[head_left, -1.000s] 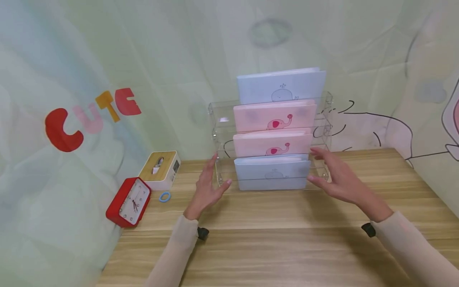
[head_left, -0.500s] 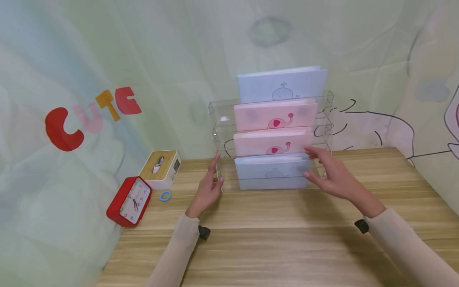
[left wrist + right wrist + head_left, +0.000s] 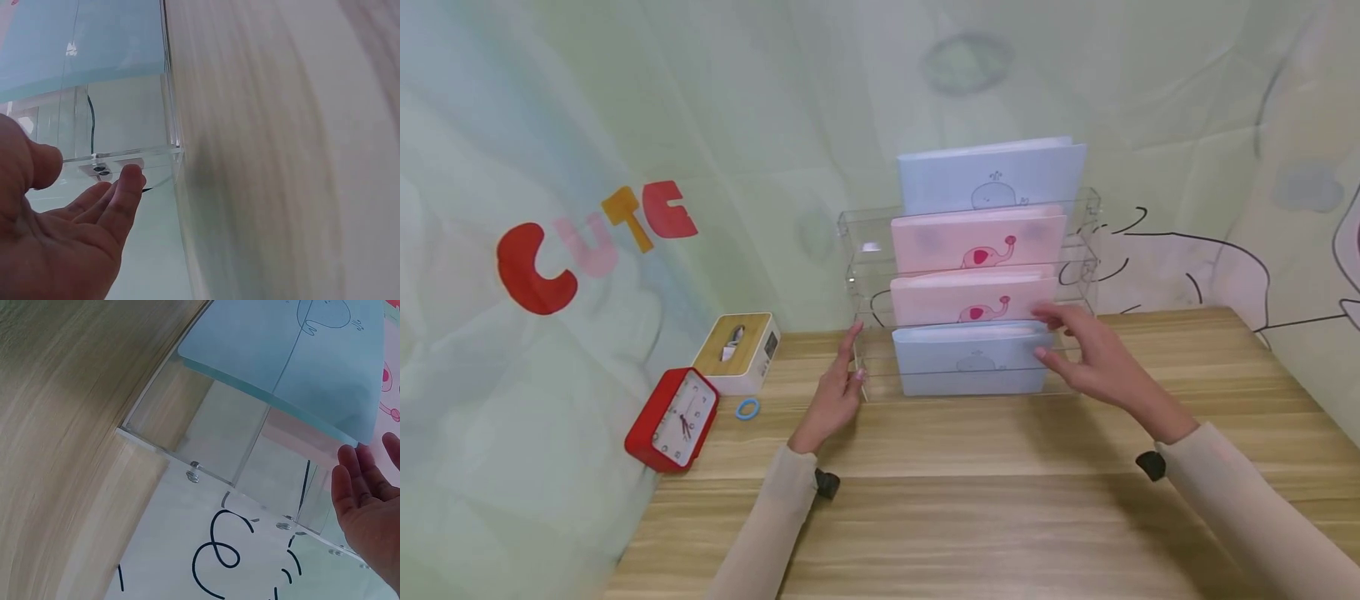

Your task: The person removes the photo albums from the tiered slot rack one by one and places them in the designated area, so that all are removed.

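A clear acrylic rack (image 3: 874, 354) stands on the wooden table, holding tiered folders. Frontmost is a light blue folder (image 3: 973, 379) with a whale drawing; behind it rise two pink elephant folders (image 3: 925, 302) and another blue whale folder (image 3: 936, 179) at the top. My left hand (image 3: 833, 398) grips the rack's left side panel (image 3: 125, 152), thumb at its front edge and fingers along the outside. At the front blue folder's upper right corner is my right hand (image 3: 1097, 362), loosely bent, its fingertips at or just beside that corner (image 3: 359, 434). No firm pinch shows there.
On the left stand a red alarm clock (image 3: 673, 421) and a white tissue box (image 3: 737, 354) with a wooden lid. A small blue ring (image 3: 747, 409) lies near them. Printed fabric (image 3: 760, 167) hangs behind the table.
My left thumb has closed in on the rack's side panel. The right hand has moved left, to the front blue folder's corner. The folders and rack have stayed in place.
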`<state>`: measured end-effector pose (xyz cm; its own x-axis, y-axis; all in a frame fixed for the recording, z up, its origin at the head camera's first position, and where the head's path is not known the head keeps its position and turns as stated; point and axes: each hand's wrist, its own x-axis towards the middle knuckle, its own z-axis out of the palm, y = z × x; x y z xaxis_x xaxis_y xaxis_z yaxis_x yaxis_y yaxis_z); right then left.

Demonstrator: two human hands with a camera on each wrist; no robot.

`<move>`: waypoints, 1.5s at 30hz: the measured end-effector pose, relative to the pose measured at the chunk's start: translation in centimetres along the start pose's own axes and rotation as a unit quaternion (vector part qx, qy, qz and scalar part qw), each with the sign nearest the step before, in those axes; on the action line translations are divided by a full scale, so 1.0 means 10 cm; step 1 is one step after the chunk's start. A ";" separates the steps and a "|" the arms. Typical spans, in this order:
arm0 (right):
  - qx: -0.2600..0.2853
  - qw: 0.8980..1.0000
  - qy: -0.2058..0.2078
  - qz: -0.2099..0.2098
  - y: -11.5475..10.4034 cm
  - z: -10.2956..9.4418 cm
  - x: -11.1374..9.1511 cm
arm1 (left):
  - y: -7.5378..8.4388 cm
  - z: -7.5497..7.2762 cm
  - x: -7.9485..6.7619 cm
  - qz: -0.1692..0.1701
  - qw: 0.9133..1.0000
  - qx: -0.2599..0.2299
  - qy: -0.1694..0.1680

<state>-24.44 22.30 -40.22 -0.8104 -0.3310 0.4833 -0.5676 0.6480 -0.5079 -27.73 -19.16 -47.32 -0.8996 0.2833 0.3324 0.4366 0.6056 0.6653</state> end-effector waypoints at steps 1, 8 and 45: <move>-0.001 1.000 0.003 -0.004 0.01 0.00 0.01 | 0.00 0.00 0.00 0.000 1.000 0.000 0.000; -0.005 0.999 -0.006 -0.040 0.05 0.02 0.08 | 0.02 -0.01 0.00 -0.003 1.000 -0.004 0.002; 0.201 0.976 0.082 0.027 0.27 0.62 0.05 | 0.01 -0.02 0.01 -0.034 0.999 -0.019 -0.011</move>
<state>-27.32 19.65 -45.77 -0.8250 -0.1694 0.5392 -0.5630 0.3282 -0.7585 -27.76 -19.25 -47.12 -0.9267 0.2589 0.2724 0.3751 0.5947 0.7110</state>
